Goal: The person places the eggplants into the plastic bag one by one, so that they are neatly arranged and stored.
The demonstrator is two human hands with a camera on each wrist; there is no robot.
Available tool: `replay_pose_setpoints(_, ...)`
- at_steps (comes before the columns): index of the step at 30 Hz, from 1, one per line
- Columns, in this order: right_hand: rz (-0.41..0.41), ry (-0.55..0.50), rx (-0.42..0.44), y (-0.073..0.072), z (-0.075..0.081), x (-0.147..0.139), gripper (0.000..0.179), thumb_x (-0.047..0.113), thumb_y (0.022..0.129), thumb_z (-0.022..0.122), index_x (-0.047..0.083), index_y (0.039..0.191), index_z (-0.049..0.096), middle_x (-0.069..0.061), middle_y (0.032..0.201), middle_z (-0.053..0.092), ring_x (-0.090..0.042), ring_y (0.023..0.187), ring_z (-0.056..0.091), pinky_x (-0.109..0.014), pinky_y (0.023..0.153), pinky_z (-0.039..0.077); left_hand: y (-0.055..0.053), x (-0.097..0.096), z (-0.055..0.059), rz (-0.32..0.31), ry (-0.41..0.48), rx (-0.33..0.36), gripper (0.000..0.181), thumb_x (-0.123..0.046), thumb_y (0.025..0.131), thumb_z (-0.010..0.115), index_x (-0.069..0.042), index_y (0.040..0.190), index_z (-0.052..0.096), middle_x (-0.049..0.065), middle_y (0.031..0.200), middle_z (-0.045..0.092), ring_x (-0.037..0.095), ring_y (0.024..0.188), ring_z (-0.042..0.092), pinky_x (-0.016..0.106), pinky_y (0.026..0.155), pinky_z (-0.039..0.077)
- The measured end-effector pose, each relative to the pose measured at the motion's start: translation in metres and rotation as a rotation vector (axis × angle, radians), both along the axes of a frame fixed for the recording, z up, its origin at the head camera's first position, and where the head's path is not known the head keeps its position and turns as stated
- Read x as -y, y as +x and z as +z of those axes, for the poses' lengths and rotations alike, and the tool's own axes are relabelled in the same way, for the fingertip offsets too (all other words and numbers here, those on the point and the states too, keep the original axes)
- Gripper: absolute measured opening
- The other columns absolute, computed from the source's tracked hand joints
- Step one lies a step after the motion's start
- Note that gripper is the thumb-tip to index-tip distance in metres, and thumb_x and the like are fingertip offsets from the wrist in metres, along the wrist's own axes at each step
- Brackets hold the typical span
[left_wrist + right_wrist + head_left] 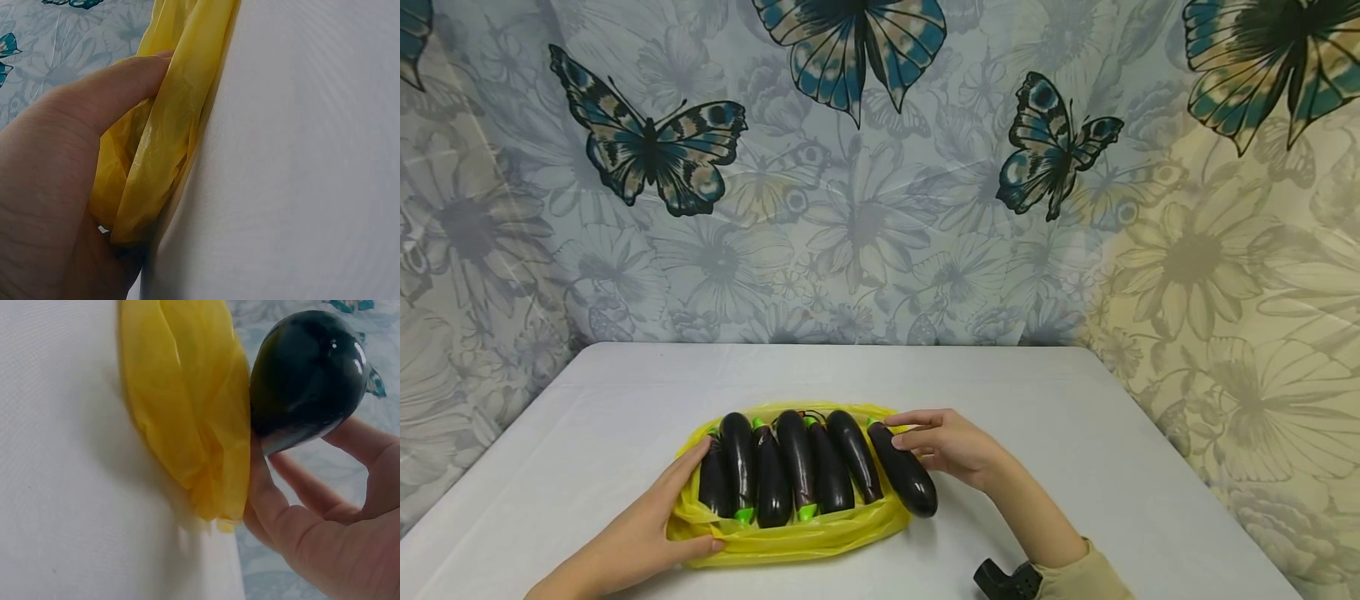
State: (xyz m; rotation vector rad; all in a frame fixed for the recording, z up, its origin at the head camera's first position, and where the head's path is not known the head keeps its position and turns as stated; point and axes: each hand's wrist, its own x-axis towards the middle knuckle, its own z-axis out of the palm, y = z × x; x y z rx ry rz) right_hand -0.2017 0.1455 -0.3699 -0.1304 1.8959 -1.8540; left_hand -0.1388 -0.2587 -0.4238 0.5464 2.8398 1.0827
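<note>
A yellow plastic bag (pixel 820 546) with its rim rolled down lies on the table, holding a row of several glossy dark eggplants (pixel 801 462), some with green caps showing. My left hand (pixel 632 529) grips the bag's left end; in the left wrist view its thumb (pixel 125 87) bends over the yellow folds. At the bag's right end my right hand (pixel 958 446) holds one eggplant (pixel 912 479) near its green cap. That eggplant tilts, its rounded end jutting past the bag's rim. The right wrist view shows the fingers (pixel 281 515) around it, beside the yellow plastic.
A white-covered table (pixel 1030 417) extends around the bag on all sides. Behind it hangs a backdrop (pixel 865 250) printed with flowers and butterflies. A black device (pixel 1007 581) sits at the right wrist, by a beige sleeve (pixel 1086 575).
</note>
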Motion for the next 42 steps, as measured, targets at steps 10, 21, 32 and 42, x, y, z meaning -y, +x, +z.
replay_pose_setpoints(10, -0.012, 0.024, -0.067, 0.001, -0.005, 0.002, 0.037, 0.011, 0.087, 0.075, -0.004, 0.121, 0.067, -0.014, 0.125, 0.063, -0.023, 0.100, 0.066, -0.035, 0.084, 0.055, 0.000, 0.000, -0.002, 0.002, -0.005, 0.003, 0.112, -0.057, 0.077, 0.077, -0.022, 0.160, 0.010, 0.019, 0.160, 0.016, 0.049, 0.139, 0.023, 0.072, 0.098, 0.032)
replay_pose_setpoints(21, 0.119, 0.087, -0.110, 0.000, -0.001, -0.005, 0.052, 0.011, 0.082, 0.079, -0.002, 0.129, 0.063, -0.016, 0.124, 0.063, -0.025, 0.106, 0.062, -0.032, 0.083, 0.052, 0.000, 0.000, -0.003, 0.011, -0.014, 0.009, 0.113, -0.059, 0.076, 0.077, -0.023, 0.160, 0.010, 0.019, 0.159, 0.017, 0.048, 0.138, 0.024, 0.071, 0.098, 0.033)
replay_pose_setpoints(32, 0.233, 0.054, -0.090, -0.008, -0.004, -0.016, 0.068, 0.008, 0.073, 0.085, 0.003, 0.136, 0.059, -0.012, 0.134, 0.057, -0.030, 0.120, 0.052, -0.038, 0.099, 0.046, 0.000, -0.001, 0.000, 0.014, -0.011, 0.029, 0.112, -0.059, 0.077, 0.076, -0.024, 0.160, 0.008, 0.019, 0.160, 0.014, 0.049, 0.139, 0.022, 0.072, 0.098, 0.031)
replay_pose_setpoints(42, 0.194, -0.004, -0.079, -0.006, -0.008, -0.011, 0.064, 0.003, 0.079, 0.080, -0.005, 0.137, 0.054, -0.019, 0.131, 0.058, -0.028, 0.107, 0.061, -0.035, 0.089, 0.052, 0.001, -0.001, 0.000, 0.018, -0.015, 0.035, 0.113, -0.059, 0.077, 0.076, -0.024, 0.160, 0.008, 0.019, 0.160, 0.014, 0.050, 0.139, 0.022, 0.072, 0.098, 0.032)
